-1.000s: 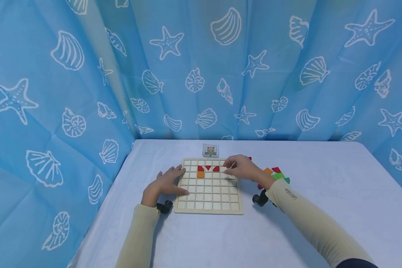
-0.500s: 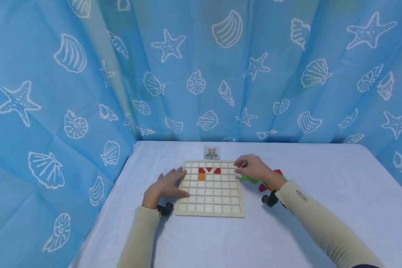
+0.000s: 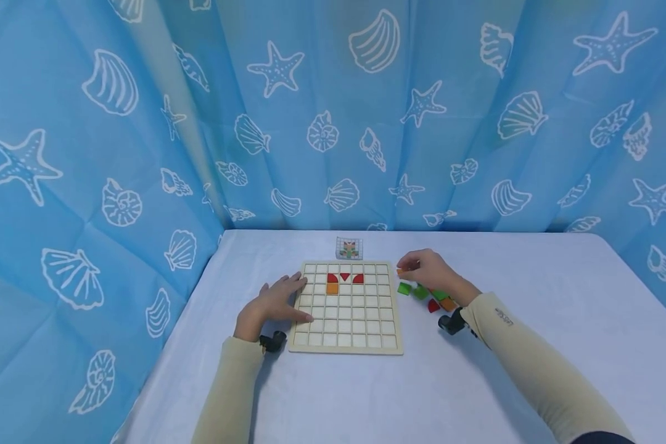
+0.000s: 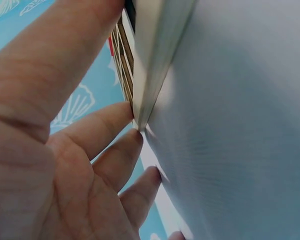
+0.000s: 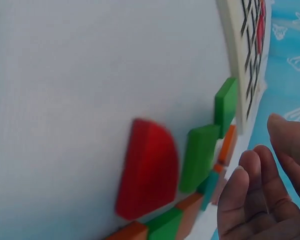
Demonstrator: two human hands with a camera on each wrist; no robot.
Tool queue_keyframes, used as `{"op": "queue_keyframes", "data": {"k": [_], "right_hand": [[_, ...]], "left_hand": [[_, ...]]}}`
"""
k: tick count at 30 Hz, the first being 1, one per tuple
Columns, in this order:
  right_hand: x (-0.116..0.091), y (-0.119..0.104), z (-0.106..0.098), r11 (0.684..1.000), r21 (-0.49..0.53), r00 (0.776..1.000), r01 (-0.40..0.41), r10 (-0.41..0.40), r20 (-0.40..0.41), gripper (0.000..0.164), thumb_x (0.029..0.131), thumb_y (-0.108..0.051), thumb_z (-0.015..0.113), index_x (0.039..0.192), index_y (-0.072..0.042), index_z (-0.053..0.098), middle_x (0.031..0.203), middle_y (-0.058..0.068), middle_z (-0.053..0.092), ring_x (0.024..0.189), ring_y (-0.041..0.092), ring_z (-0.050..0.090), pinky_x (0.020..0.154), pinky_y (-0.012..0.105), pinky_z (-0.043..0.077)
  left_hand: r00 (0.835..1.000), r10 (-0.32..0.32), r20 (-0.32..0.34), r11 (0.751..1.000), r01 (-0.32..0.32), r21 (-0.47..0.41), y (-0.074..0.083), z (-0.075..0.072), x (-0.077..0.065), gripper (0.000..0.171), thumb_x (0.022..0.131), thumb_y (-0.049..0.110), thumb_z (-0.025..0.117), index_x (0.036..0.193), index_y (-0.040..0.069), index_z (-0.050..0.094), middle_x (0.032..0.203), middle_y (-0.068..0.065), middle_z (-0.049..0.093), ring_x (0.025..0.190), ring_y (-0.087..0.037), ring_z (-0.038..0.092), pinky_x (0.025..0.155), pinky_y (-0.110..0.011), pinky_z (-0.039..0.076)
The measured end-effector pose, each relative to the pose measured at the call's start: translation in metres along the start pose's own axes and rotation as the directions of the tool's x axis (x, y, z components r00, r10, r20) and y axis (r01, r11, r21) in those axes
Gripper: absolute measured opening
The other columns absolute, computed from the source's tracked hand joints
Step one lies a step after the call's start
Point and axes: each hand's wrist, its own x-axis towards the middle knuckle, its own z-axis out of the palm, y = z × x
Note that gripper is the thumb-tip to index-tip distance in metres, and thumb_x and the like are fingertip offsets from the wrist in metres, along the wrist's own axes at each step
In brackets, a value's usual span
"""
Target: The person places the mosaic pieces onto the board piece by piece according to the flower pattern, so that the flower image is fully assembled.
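My left hand (image 3: 274,303) rests spread at the left edge of a wooden grid board (image 3: 345,350); in the left wrist view its fingertips meet the board's rim (image 4: 152,65). On the board lie two red quarter-round tiles (image 3: 358,279), a red triangle (image 3: 345,277) and an orange square tile (image 3: 332,288). Past the board's right edge, my right hand (image 3: 435,274) reaches over loose tiles, fingertips right at an orange tile (image 3: 400,271). The right wrist view has that orange tile (image 5: 228,145) beyond the fingertips, with a gap between thumb (image 5: 290,135) and fingers.
Loose tiles lie right of the board: green ones (image 3: 404,288), a red quarter-round (image 3: 433,306), an orange one (image 3: 448,304) and others partly under the right hand. A small pattern card (image 3: 349,248) stands behind the board. A blue shell-print curtain (image 3: 333,123) hangs behind the table.
My right hand has moved from above the board's upper right to the loose tiles right of it, uncovering green and red ones. The left hand and the tiles on the board stay put.
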Motion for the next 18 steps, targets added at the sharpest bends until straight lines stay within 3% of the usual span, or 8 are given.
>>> {"op": "queue_keyframes", "data": {"k": [6, 18], "right_hand": [[0.005, 0.01, 0.003, 0.998, 0.052, 0.999, -0.045, 0.046, -0.018, 0.024, 0.091, -0.016, 0.07, 0.114, -0.009, 0.072, 0.115, 0.011, 0.07, 0.109, 0.03, 0.061, 0.086, 0.038, 0.056], [0.014, 0.015, 0.005, 0.994, 0.088, 0.998, -0.062, 0.061, 0.009, 0.028, 0.089, -0.011, 0.069, 0.117, -0.008, 0.07, 0.113, 0.011, 0.067, 0.099, 0.026, 0.056, 0.086, 0.036, 0.051]], "left_hand": [[1.0, -0.005, 0.008, 1.0, 0.005, -0.017, -0.002, 0.001, 0.0, 0.101, 0.075, 0.053, 0.081, 0.156, 0.02, 0.032, 0.166, -0.004, 0.021, 0.155, -0.031, 0.011, 0.12, -0.066, 0.003], [1.0, -0.001, -0.001, 1.0, 0.001, -0.005, -0.004, 0.001, 0.002, 0.101, 0.074, 0.055, 0.08, 0.156, 0.021, 0.032, 0.166, -0.003, 0.021, 0.155, -0.031, 0.011, 0.12, -0.065, 0.004]]}}
